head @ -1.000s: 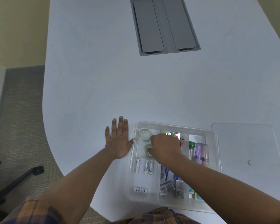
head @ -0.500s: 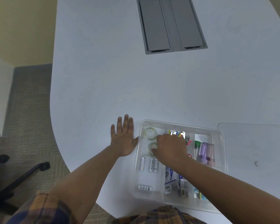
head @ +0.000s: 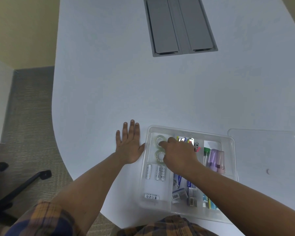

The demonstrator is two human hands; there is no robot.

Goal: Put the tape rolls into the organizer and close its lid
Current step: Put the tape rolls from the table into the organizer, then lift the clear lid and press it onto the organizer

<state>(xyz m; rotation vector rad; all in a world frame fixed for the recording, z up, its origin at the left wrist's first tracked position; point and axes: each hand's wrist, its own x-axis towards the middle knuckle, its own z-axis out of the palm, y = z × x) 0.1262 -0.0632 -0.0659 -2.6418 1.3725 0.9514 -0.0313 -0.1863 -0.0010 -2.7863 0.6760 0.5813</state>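
My right hand (head: 179,155) covers the near edge of the far tape roll (head: 159,139) and part of the centre compartments of the organizer (head: 148,133). My forearm hides items below. I cannot read the battery (head: 157,172) labels fully. The grey panel (head: 179,26) and chair base (head: 15,186) are cropped by the frame.

Counted: two clear tape rolls (head: 160,147), four white cylindrical batteries (head: 157,172), one clear plastic organizer (head: 191,131), one clear flat lid (head: 266,150).
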